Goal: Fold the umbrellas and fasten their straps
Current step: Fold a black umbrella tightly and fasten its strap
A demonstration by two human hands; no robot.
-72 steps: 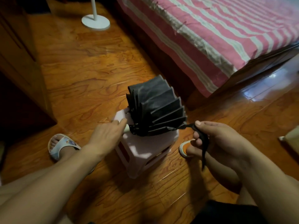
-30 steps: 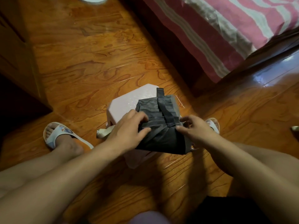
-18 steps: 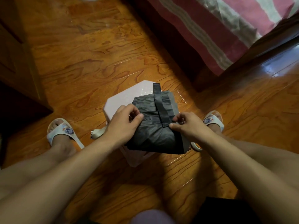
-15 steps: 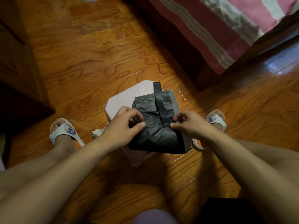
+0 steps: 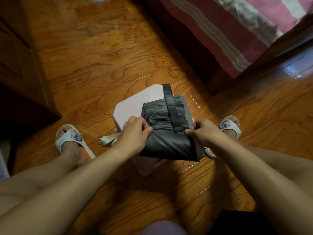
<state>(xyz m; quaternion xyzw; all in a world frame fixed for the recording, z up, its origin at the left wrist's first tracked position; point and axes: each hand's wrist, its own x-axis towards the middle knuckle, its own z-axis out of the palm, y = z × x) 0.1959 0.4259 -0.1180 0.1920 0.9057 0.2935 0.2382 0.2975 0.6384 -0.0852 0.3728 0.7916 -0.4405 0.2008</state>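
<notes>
Glossy wooden floor (image 5: 101, 61); at frame centre, pale pink plastic stool (image 5: 132, 107) bearing dark grey folded umbrella (image 5: 167, 143). Left hand (image 5: 135, 134) and right hand (image 5: 203, 133) fingers pinch its pleats; loose black strap (image 5: 171, 107) lies unfastened, so pleats may spring apart if either pinch slackens.

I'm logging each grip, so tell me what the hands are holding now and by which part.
Both hold the dark umbrella on the stool: the left hand pinches the canopy folds at its left edge, the right hand pinches the fabric beside the strap.
</notes>
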